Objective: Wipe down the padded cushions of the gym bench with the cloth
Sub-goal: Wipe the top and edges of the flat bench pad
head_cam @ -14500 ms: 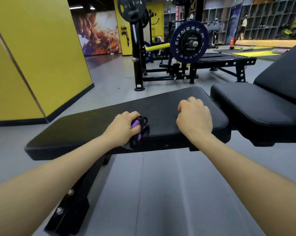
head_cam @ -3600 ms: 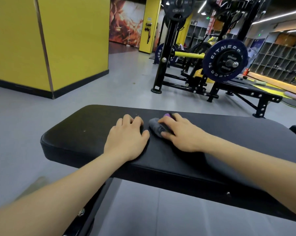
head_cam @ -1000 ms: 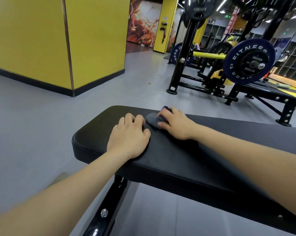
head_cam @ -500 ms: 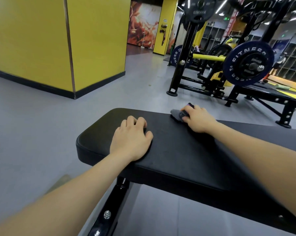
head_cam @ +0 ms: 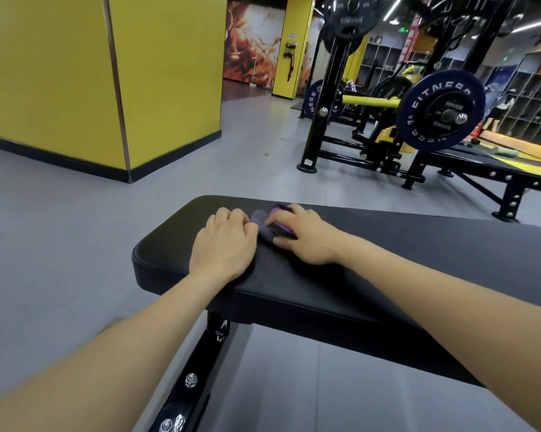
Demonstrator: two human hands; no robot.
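Right hand [head_cam: 306, 236] pinches bunched cloth [head_cam: 264, 226] on cushion [head_cam: 387, 275]; left hand [head_cam: 224, 247] rests flat.

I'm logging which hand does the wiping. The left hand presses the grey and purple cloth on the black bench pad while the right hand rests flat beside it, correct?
Not quite: the hands are swapped. In the head view the right hand presses the grey and purple cloth on the black bench pad, while the left hand rests flat beside it.
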